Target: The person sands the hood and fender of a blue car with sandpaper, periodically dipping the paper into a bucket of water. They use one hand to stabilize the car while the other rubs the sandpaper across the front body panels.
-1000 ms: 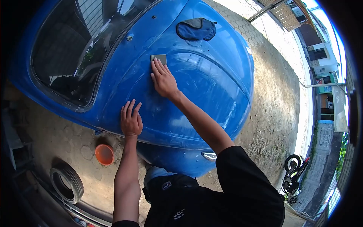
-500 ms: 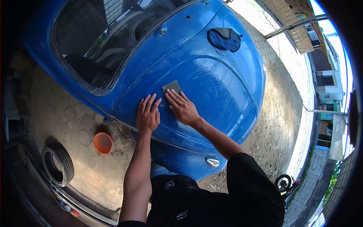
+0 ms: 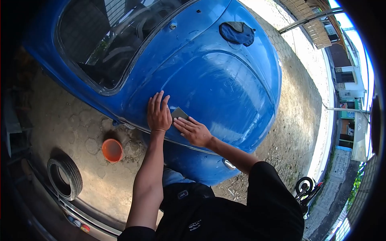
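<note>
The blue car's hood (image 3: 225, 96) curves in front of me, with pale scuffs on its paint. My right hand (image 3: 194, 131) lies flat over a grey sanding sheet (image 3: 179, 114), pressing it on the hood near its lower left edge. The sheet's upper part shows beyond the fingertips. My left hand (image 3: 159, 113) rests flat on the blue paint just left of the sheet, its fingers apart and holding nothing.
A dark blue cloth cap (image 3: 237, 33) lies on the far part of the hood. An orange bucket (image 3: 112, 150) and a tire (image 3: 64, 177) are on the ground at left. A chrome-rimmed lamp (image 3: 229, 164) sits on the fender. The windshield (image 3: 108, 44) is at upper left.
My right hand has moved the sheet down the hood, toward me. My left hand stays flat on the paint, slightly shifted. The view has moved a little.
</note>
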`<state>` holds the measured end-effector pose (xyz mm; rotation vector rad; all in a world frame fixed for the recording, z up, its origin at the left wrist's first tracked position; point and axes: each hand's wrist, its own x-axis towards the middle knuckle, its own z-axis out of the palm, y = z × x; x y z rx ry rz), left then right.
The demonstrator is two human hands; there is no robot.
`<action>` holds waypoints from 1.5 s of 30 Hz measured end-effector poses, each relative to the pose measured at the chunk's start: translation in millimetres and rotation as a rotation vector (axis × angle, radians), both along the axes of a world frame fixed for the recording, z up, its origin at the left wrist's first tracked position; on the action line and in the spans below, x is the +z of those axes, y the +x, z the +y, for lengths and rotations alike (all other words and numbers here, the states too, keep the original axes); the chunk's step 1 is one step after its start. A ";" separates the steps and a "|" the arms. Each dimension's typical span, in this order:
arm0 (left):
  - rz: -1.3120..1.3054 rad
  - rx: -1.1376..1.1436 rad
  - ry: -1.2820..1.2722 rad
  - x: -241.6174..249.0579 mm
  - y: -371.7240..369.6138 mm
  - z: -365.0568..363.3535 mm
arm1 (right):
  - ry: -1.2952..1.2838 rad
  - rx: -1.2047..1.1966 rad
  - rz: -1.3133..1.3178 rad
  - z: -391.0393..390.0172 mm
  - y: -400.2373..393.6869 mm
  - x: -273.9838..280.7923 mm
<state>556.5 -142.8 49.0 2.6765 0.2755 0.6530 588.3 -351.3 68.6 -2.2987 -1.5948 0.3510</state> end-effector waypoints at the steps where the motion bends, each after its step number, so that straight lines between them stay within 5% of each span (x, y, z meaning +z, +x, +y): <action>1: 0.000 0.000 0.001 -0.3 0.3 -0.6 | -0.017 0.062 -0.052 -10.1 16.4 0.6; 4: 0.001 -0.008 -0.004 0.9 -0.5 0.2 | 0.004 -0.013 -0.196 -17.8 74.6 5.2; 9: -0.025 -0.006 -0.022 -2.5 -1.1 -2.3 | 0.220 -0.975 -0.389 7.7 110.0 -4.9; 12: -0.026 -0.011 -0.025 0.1 1.5 -0.8 | 0.140 -0.425 -0.204 9.6 27.1 1.6; 17: -0.021 -0.003 -0.006 -0.8 1.0 -1.2 | -0.108 -0.263 -0.296 -14.0 -12.0 -2.2; 19: -0.026 -0.004 -0.009 -0.6 -0.4 -1.3 | -0.077 -0.231 -0.356 -16.1 -5.4 -14.2; 22: -0.041 -0.007 -0.013 -0.9 1.2 -2.2 | 0.140 -0.224 -0.012 -8.3 -0.2 -14.0; 28: -0.060 -0.007 -0.011 -0.7 0.6 -1.2 | 0.073 -0.098 -0.053 -8.6 17.3 3.6; 34: -0.046 -0.003 -0.020 -0.9 0.1 -1.8 | 0.189 -0.465 0.060 28.3 5.7 0.3; 37: -0.039 -0.006 -0.018 -2.7 0.0 -2.2 | 0.038 -0.475 -0.211 33.6 -8.2 -12.3; 43: -0.014 0.004 -0.021 -1.9 0.7 -2.0 | 0.001 0.038 -0.186 33.3 69.3 0.5; 45: -0.023 0.013 -0.046 -0.5 0.0 -2.3 | -0.008 -0.128 -0.321 49.5 120.9 24.5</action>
